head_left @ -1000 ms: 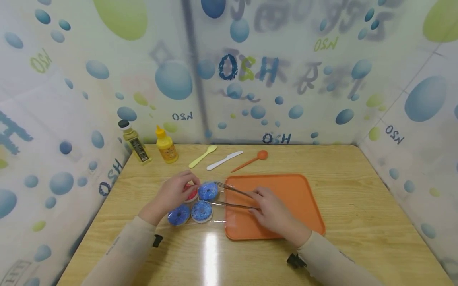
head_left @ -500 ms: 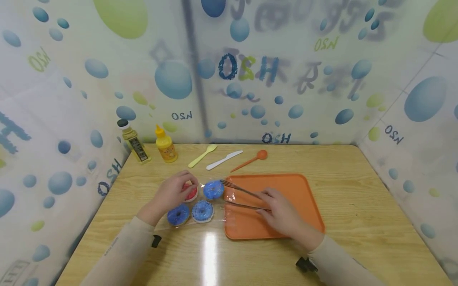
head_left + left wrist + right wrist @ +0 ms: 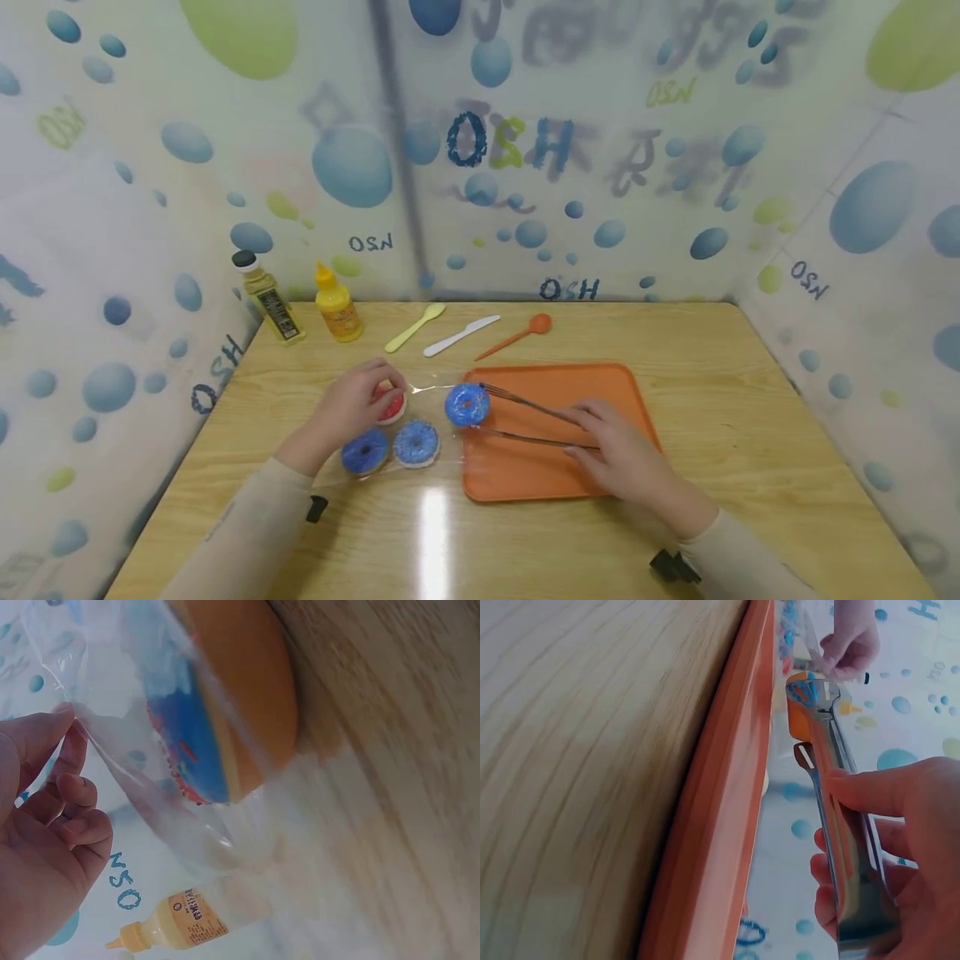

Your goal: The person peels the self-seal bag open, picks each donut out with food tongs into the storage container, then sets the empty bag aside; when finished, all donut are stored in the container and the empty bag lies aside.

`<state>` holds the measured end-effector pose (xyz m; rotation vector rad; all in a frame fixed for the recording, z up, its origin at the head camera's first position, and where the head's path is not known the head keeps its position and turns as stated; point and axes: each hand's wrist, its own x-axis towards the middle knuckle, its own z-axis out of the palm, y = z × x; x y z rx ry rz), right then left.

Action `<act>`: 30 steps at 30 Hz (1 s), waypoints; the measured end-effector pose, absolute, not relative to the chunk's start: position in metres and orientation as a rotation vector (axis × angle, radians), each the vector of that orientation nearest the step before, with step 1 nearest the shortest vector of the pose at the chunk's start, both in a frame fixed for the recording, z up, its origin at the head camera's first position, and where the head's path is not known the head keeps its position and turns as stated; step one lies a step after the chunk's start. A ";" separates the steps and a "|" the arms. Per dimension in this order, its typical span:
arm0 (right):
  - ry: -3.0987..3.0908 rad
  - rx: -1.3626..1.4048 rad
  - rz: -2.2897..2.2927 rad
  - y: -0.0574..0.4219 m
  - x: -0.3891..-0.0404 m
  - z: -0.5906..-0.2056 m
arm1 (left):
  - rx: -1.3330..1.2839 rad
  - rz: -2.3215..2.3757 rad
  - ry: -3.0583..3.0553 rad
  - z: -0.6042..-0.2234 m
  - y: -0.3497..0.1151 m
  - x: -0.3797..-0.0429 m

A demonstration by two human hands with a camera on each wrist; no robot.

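My left hand (image 3: 352, 408) pinches the edge of a clear plastic bag (image 3: 112, 742) between thumb and forefinger. Inside the bag lie a red donut (image 3: 390, 407) partly behind that hand, a dark blue donut (image 3: 365, 452) and a sprinkled blue donut (image 3: 417, 443). In my right hand (image 3: 630, 458) are metal tongs (image 3: 840, 802), their two arms spread apart. At their tips is a bright blue donut (image 3: 467, 405), over the left edge of the orange tray (image 3: 562, 492). Whether the tips touch it on both sides is hard to tell.
Along the back of the wooden table (image 3: 750, 417) stand an oil bottle (image 3: 273, 307) and a yellow squeeze bottle (image 3: 339, 310). A yellow spoon (image 3: 414, 328), a white knife (image 3: 461, 336) and an orange spoon (image 3: 517, 335) lie behind the tray. Printed curtains surround the table.
My right hand and the tongs have moved right, and the bright blue donut has come with them from beside the other donuts to the tray's left edge. The left hand stays near the red donut.
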<state>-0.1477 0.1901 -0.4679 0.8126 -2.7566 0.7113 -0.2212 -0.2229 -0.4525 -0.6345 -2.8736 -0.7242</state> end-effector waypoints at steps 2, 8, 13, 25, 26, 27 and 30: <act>-2.739 0.808 0.698 0.199 -0.147 -0.468 | -0.640 -0.712 -2.875 -0.453 -0.224 -0.221; -2.706 0.770 0.738 0.232 -0.145 -0.473 | -0.647 -0.720 -2.878 -0.453 -0.225 -0.220; -2.713 0.717 0.781 0.260 -0.144 -0.476 | -0.634 -0.735 -2.881 -0.454 -0.225 -0.217; -2.672 0.623 0.760 0.314 -0.144 -0.480 | -0.622 -0.711 -2.881 -0.453 -0.225 -0.216; -2.669 0.619 0.763 0.318 -0.144 -0.480 | -0.623 -0.707 -2.883 -0.453 -0.225 -0.216; -2.671 0.614 0.771 0.322 -0.144 -0.481 | -0.623 -0.705 -2.884 -0.453 -0.224 -0.217; -2.675 0.620 0.766 0.332 -0.143 -0.481 | -0.630 -0.687 -2.875 -0.453 -0.224 -0.218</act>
